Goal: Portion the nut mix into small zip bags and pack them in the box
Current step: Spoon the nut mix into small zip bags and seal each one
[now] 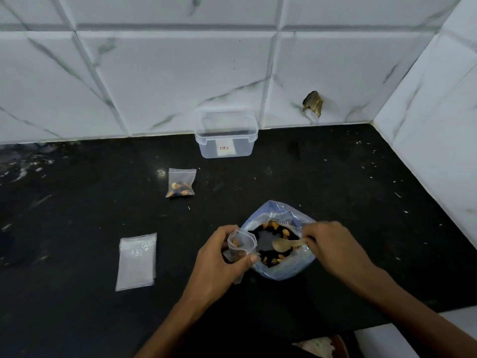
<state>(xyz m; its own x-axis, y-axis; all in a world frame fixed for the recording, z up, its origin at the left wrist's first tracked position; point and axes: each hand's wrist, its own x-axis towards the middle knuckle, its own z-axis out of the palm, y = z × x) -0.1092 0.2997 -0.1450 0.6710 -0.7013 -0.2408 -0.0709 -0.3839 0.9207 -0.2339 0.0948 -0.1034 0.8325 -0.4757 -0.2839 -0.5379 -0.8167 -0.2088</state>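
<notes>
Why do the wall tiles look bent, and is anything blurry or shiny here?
Head view: the wide-angle lens bows the tile lines; the picture is dim and soft; a small glare spot shines on the dark counter; the left hand and right hand look slightly blurred.

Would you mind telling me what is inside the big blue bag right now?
The big bag holds nut mix and the bowl of a spoon, which the right hand holds. The small bag in the left hand covers its near-left corner.
</notes>
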